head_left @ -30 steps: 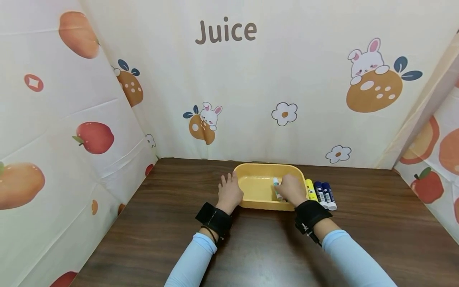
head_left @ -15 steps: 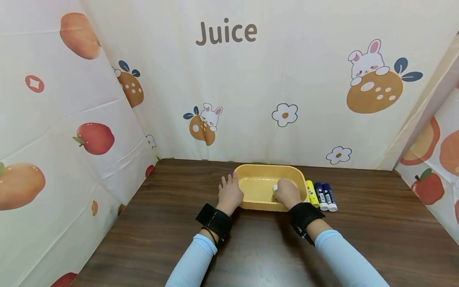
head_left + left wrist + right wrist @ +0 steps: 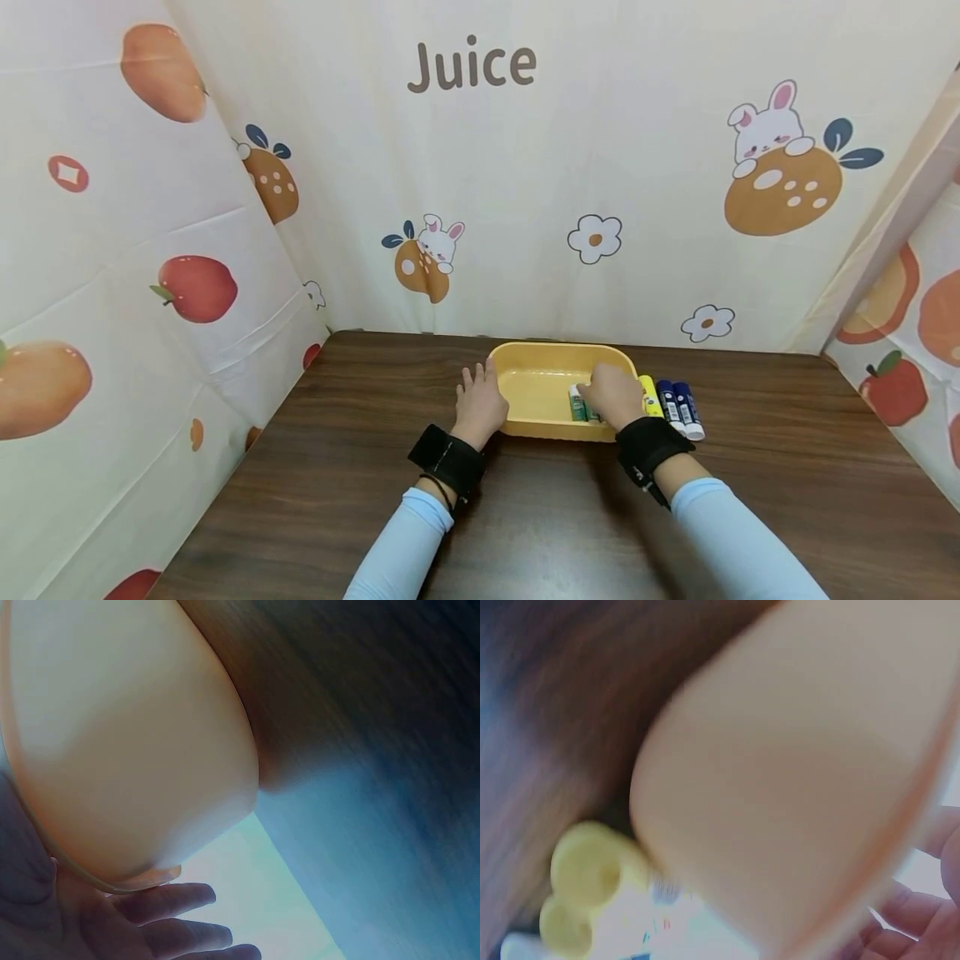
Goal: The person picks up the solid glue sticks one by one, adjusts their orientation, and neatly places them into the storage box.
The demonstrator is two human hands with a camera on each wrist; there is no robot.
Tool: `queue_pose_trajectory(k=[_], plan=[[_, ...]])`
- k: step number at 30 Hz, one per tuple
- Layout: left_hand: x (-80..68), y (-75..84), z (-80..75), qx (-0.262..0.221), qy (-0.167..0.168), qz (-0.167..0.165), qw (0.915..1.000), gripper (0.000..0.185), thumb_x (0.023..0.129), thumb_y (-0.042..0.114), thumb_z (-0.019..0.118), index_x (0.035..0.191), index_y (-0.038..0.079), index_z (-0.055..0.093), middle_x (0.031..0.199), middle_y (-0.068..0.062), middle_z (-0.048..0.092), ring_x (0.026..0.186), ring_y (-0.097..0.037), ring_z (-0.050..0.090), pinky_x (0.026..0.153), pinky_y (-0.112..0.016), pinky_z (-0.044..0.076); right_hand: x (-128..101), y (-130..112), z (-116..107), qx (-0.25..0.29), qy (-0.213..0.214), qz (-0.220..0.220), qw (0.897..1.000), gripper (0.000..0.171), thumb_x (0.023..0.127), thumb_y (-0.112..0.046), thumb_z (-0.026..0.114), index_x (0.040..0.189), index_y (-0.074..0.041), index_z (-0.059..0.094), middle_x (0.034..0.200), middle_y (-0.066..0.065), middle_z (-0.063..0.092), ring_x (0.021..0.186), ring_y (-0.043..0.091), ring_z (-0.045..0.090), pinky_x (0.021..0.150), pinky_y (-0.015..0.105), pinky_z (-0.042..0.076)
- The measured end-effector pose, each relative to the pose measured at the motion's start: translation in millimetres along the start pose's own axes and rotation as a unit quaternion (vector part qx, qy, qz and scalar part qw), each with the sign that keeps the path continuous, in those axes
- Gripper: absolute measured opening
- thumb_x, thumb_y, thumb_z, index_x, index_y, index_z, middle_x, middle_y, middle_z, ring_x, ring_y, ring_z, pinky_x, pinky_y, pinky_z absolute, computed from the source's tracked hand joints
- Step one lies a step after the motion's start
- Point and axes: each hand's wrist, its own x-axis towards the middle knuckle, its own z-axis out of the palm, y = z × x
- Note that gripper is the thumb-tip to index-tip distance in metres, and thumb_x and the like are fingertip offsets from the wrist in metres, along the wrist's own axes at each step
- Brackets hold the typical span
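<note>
The left hand (image 3: 480, 404) lies flat with straight fingers, steadying the yellow tub (image 3: 536, 392) from its 9 o'clock side. It holds nothing. The right hand (image 3: 613, 397) sits over the tub's 3 o'clock rim, just beside a green glue stick (image 3: 577, 403) lying inside; I cannot tell if it grips it. It is best to let go gently. Beyond the rim lie a yellow stick (image 3: 649, 397) and two blue sticks (image 3: 678, 409).

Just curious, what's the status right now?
Left hand open against yellow plastic tub. Right hand inside tub, over green-white glue stick; grip unclear. Nothing blocking.
</note>
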Motion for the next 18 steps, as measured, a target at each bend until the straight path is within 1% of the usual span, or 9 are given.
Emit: queue_pose_trajectory(k=[2,3,5,7,9,10,13,18], plan=[[-0.2,0.0,-0.5,0.001,-0.001,-0.001,1.0,0.063,0.091,0.008,0.043,0.15,0.008,0.02,0.152,-0.02,0.028,0.142,-0.041,0.017,0.112,-0.053,0.023,1,6,-8,-0.004,0.031,-0.002,1.0,0.04,0.086,-0.024,0.057,0.052,-0.014,0.037,0.054,-0.002,0.03,0.048,0.015,0.036,0.045,0.028,0.026],[-0.3,0.0,-0.6,0.002,-0.001,-0.001,1.0,0.063,0.092,0.008,0.043,0.15,0.008,0.02,0.152,-0.02,0.028,0.142,-0.041,0.017,0.112,-0.053,0.023,2,12,-12,-0.005,0.043,-0.003,0.999,0.037,0.085,-0.023,0.055,0.053,-0.012,0.041,0.055,0.0,0.035,0.05,0.017,0.039,0.045,0.029,0.028],[0.1,0.5,-1.4,0.003,0.0,0.0,1.0,0.063,0.092,0.008,0.043,0.15,0.008,0.02,0.152,-0.02,0.028,0.142,-0.041,0.017,0.112,-0.053,0.023,2,22,-23,-0.002,0.066,-0.002,0.998,0.031,0.086,-0.023,0.053,0.061,-0.005,0.054,0.061,0.008,0.05,0.055,0.022,0.048,0.047,0.033,0.035],[0.5,0.2,-1.9,0.005,0.002,0.001,1.0,0.062,0.092,0.009,0.043,0.15,0.008,0.02,0.151,-0.02,0.028,0.142,-0.041,0.017,0.112,-0.053,0.023,2,33,-33,-0.003,0.079,0.0,0.997,0.031,0.088,-0.024,0.051,0.079,0.002,0.065,0.078,0.018,0.062,0.066,0.029,0.058,0.053,0.039,0.043],[1.0,-0.5,-2.1,0.003,0.003,0.001,1.0,0.062,0.092,0.009,0.042,0.15,0.008,0.02,0.151,-0.02,0.028,0.142,-0.041,0.017,0.112,-0.053,0.023,0,44,-41,-0.004,0.087,0.005,0.996,0.037,0.09,-0.027,0.051,0.1,0.005,0.067,0.098,0.024,0.066,0.082,0.037,0.062,0.064,0.047,0.047],[1.2,-0.9,-2.2,0.003,0.003,0.001,1.0,0.062,0.092,0.009,0.042,0.15,0.008,0.02,0.152,-0.02,0.028,0.142,-0.041,0.017,0.112,-0.053,0.023,-1,48,-44,-0.005,0.089,0.009,0.996,0.038,0.09,-0.027,0.051,0.103,0.005,0.066,0.101,0.026,0.065,0.086,0.04,0.062,0.067,0.05,0.047],[1.3,-1.8,-1.8,0.002,0.004,0.002,1.0,0.061,0.092,0.009,0.042,0.15,0.008,0.02,0.152,-0.02,0.028,0.142,-0.041,0.017,0.112,-0.053,0.023,-5,61,-49,-0.003,0.092,0.023,0.995,0.041,0.09,-0.029,0.052,0.107,0.006,0.064,0.103,0.027,0.065,0.089,0.043,0.061,0.069,0.052,0.044],[-0.5,-0.6,-0.9,0.005,0.001,0.002,1.0,0.061,0.093,0.009,0.042,0.15,0.008,0.02,0.151,-0.02,0.029,0.142,-0.041,0.018,0.112,-0.053,0.024,-13,89,-49,-0.002,0.09,0.05,0.995,0.044,0.089,-0.03,0.052,0.109,0.008,0.062,0.104,0.03,0.063,0.089,0.045,0.059,0.064,0.052,0.045]])
